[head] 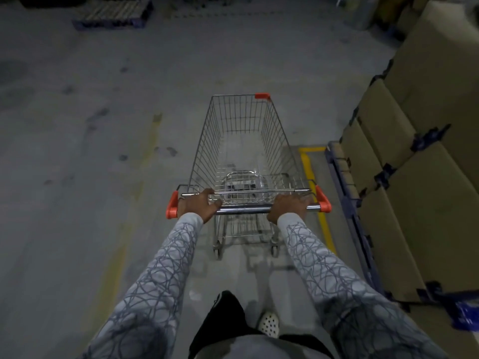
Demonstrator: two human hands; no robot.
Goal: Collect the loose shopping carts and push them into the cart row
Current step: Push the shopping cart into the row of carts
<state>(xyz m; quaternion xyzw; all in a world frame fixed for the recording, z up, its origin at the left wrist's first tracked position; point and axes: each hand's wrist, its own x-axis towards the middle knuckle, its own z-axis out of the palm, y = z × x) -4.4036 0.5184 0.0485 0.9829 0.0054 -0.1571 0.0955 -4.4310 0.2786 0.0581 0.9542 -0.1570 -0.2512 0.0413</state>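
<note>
Step in hand: driving one loose shopping cart [207, 141] across the concrete floor toward the row, as I read it (no cart row shows anywhere in view).
Cart: straight ahead at 12 o'clock, basket empty, nose pointing away from the person, wheels on the floor.
Left hand [198, 204]: curled round the handle bar [243, 210] near its 9 o'clock end, just inside the red end cap.
Right hand [289, 207]: wrapped over the same bar toward the 3 o'clock end, knuckles up.
Surroundings: stacked cardboard boxes [414, 125] on a blue pallet from 2 to 4 o'clock, near the cart's right side; a yellow floor line [309, 164] runs between them; a loaded pallet [111, 14] sits far off at 11 o'clock.
Next move calls for: an even push from both hands, holding the cart off the boxes at 3 o'clock, then finding the row and lining the nose up with its last cart so the basket nests.
</note>
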